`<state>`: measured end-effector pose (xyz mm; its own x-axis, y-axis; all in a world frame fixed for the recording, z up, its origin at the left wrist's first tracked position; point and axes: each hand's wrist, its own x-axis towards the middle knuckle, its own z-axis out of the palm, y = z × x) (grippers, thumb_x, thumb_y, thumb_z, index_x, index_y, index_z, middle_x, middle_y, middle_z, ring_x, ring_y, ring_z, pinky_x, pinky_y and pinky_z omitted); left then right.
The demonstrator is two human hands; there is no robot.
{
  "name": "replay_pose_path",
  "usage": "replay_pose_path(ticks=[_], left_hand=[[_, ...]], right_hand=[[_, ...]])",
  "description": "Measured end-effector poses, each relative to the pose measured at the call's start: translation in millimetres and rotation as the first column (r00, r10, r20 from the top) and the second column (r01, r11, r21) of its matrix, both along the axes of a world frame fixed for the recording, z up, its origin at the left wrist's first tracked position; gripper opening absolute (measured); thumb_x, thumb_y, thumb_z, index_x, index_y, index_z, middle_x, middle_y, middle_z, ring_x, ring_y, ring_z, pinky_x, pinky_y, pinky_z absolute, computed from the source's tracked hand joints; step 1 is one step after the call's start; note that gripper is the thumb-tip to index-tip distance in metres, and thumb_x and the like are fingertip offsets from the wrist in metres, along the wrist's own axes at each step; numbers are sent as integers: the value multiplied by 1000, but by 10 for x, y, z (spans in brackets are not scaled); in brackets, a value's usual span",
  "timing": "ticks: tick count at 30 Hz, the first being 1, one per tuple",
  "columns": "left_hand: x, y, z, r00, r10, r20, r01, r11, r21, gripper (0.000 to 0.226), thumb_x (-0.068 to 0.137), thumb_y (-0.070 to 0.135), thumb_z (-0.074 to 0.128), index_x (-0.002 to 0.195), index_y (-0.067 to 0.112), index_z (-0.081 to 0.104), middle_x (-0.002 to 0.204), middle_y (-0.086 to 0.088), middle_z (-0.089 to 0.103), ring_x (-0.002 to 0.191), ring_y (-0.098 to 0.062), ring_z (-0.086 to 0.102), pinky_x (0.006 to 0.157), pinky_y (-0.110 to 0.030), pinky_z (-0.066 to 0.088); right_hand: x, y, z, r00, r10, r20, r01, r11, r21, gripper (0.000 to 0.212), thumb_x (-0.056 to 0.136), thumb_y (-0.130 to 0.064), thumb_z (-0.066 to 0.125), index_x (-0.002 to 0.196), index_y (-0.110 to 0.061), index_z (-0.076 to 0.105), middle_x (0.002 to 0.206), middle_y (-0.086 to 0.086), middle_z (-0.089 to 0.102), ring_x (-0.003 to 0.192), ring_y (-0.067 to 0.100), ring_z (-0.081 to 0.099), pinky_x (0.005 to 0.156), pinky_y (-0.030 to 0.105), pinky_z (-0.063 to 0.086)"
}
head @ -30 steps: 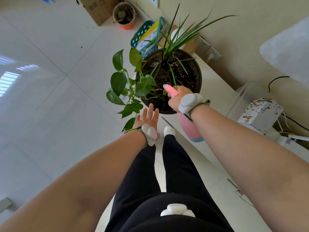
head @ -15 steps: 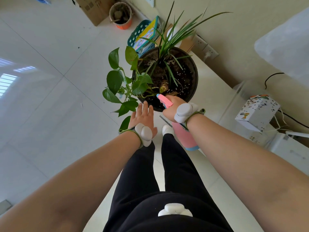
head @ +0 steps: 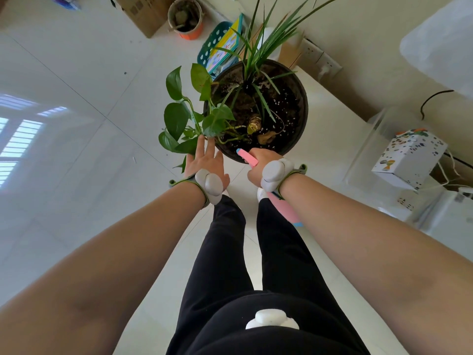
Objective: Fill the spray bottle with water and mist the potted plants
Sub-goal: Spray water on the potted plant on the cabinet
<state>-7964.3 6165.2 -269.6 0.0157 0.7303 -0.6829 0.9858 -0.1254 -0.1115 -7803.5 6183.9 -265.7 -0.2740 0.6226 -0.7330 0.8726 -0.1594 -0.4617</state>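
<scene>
My right hand (head: 259, 160) grips the pink spray bottle (head: 247, 158) at the near rim of the black pot (head: 304, 106). My left hand (head: 204, 163), fingers straight, touches the green leaves (head: 176, 119).

No text can be read here.
The cardboard box (head: 143, 12) at the top carries dark printed marks, but they are too small and blurred to read. The picture book (head: 222, 56) in the teal basket (head: 207, 49) shows only bright colours, and the white box (head: 407, 160) at the right only coloured spots.
</scene>
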Motion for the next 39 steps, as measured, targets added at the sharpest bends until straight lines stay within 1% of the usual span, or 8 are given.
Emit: replay_pose_path(ticks=[5, 15, 19, 22, 27, 30, 36, 39], left_hand=[[51, -36, 23, 1000, 13, 8, -13, 1000, -13, 71, 86, 49, 54, 146, 20, 27, 159, -6, -4, 145, -31, -11, 111, -53, 21], [59, -15, 41, 999, 41, 21, -41, 999, -12, 71, 86, 49, 53, 146, 19, 28, 159, -5, -1, 146, -30, -11, 112, -52, 22], [56, 11, 53, 999, 44, 26, -44, 999, 7, 70, 86, 49, 53, 144, 19, 30, 159, -5, 1, 146, -30, -10, 111, -52, 22], [65, 33, 61, 998, 46, 34, -47, 999, 14, 69, 86, 49, 53, 144, 18, 31, 159, -6, 5, 146, -30, -9, 111, -53, 23], [93, 12, 64, 997, 44, 66, -45, 999, 19, 68, 86, 47, 54, 143, 17, 32, 158, -6, 5, 146, -30, -10, 111, -54, 23], [112, -19, 66, 995, 51, 87, -50, 999, -7, 67, 87, 45, 53, 144, 17, 30, 159, -6, 2, 145, -30, -11, 111, -54, 23], [203, -160, 68, 990, 65, 125, -51, 993, -108, 71, 90, 44, 50, 149, 20, 17, 159, -5, -7, 145, -30, -14, 113, -55, 16], [287, -245, 57, 990, 25, 136, -11, 994, -108, 73, 90, 45, 49, 149, 21, 14, 159, -6, -7, 145, -32, -12, 114, -54, 13]], right_hand=[[-44, 37, -52, 999, -21, 26, 21, 1000, 14, 10, 74, -12, 50, 76, -21, 44, 71, -2, 47, 56, 16, 42, 52, 27, 31], [-28, 93, -109, 998, -68, -5, 68, 996, 60, 6, 78, -19, 51, 84, -21, 50, 75, -1, 54, 61, 18, 51, 56, 28, 39], [-44, 141, -100, 998, -55, -29, 56, 998, 27, 6, 80, -18, 51, 78, -22, 46, 70, -4, 49, 57, 18, 45, 52, 28, 33], [-34, 176, -73, 997, -76, -30, 77, 997, 19, 17, 79, -15, 52, 95, -19, 56, 78, -6, 54, 66, 19, 53, 59, 28, 41], [30, 211, -44, 992, -116, -56, 119, 991, 58, 11, 82, -14, 49, 91, -19, 53, 77, -4, 56, 67, 23, 53, 60, 30, 44], [39, 203, -40, 990, -129, -57, 134, 986, 94, 18, 82, -17, 49, 97, -18, 58, 88, -1, 63, 75, 25, 60, 72, 35, 52], [182, 77, -42, 999, -46, -9, 46, 999, 17, 19, 77, -18, 49, 92, -29, 54, 80, -9, 57, 73, 24, 58, 67, 31, 48], [282, -18, -58, 997, -63, 47, 64, 998, -8, 21, 76, -14, 47, 67, -32, 43, 65, -17, 46, 61, 19, 52, 56, 26, 38]])
